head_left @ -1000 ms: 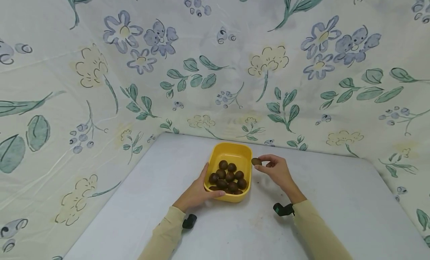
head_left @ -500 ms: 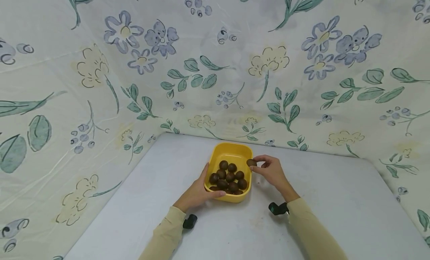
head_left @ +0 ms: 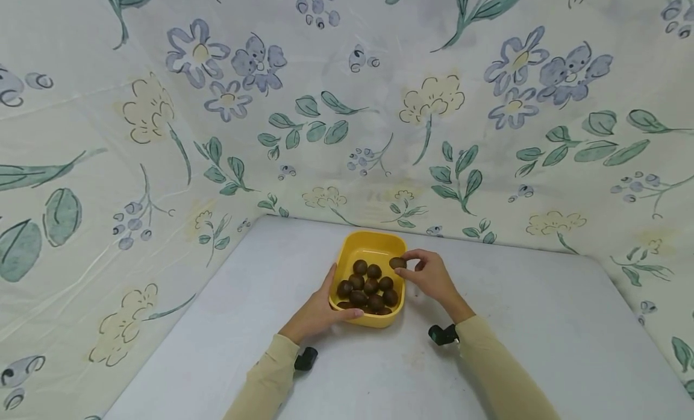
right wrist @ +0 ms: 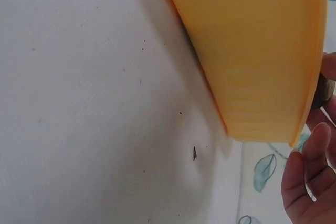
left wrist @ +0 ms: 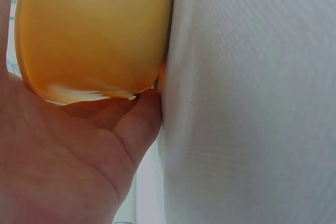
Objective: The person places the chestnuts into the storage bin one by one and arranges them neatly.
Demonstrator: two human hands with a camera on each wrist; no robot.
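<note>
In the head view, a yellow plastic tub (head_left: 374, 240) stands on the white table, with several dark-brown, nut-like balls (head_left: 371, 286) lying in its near half. My left hand (head_left: 317, 311) holds the tub at its near left corner, thumb along the front side and fingers on the left side. Between thumb and fingertips, my right hand (head_left: 431, 275) pinches one brown nut-like ball (head_left: 398, 263) at the tub's right rim, over the inside edge. The right wrist view shows that ball (right wrist: 323, 92) partly hidden behind the tub wall (right wrist: 257, 56).
The white table (head_left: 520, 323) carries small dark specks to the right of the tub. Flower-patterned cloth (head_left: 379, 131) rises behind and to the left. A black wrist camera (head_left: 443, 334) is worn on each forearm.
My right hand has moved left with the pinched ball, from outside the tub's right rim to over its inside edge. The left hand and the tub have stayed put.
</note>
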